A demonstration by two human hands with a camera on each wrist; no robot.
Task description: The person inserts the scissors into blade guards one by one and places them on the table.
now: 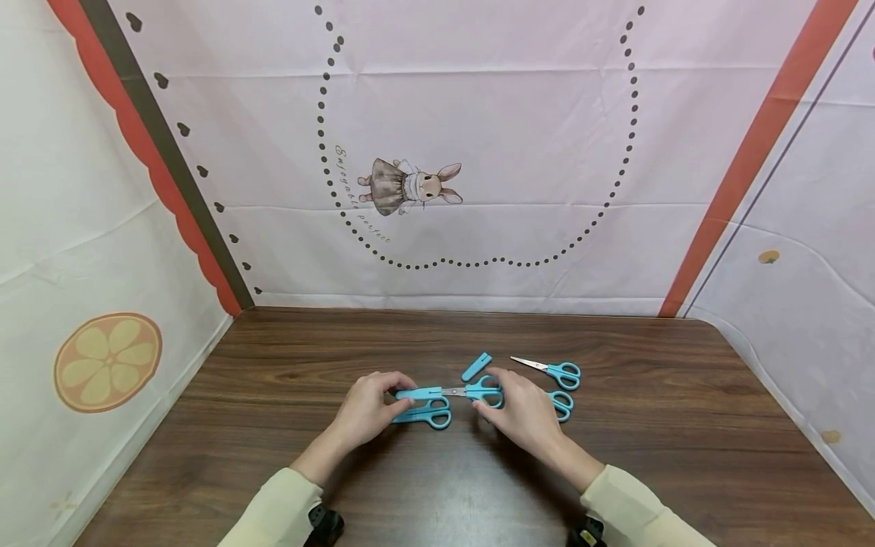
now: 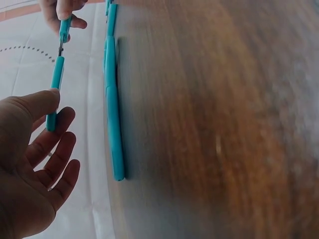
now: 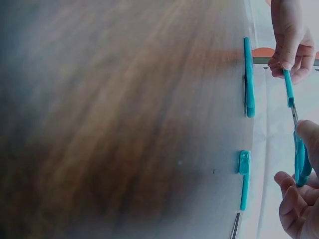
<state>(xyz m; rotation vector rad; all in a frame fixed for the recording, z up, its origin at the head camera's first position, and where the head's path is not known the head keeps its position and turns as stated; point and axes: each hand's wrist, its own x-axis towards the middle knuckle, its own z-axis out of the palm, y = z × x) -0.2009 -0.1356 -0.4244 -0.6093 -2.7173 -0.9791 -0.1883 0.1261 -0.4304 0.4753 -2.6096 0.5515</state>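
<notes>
My left hand pinches a light-blue blade cover between thumb and fingers. From its open end runs the steel blade of blue-handled scissors, the tip inside the cover. My right hand grips these scissors at the handle loops, thumb on one side, fingers on the other. In the left wrist view, cover and scissors are held in line above the table. Under my left hand lies another pair of blue scissors with its blades covered.
Behind my right hand lies a loose blue blade cover. Bare-bladed scissors lie to its right, and another pair of scissors is partly hidden by the right hand. The brown wooden table meets a printed cloth at the back.
</notes>
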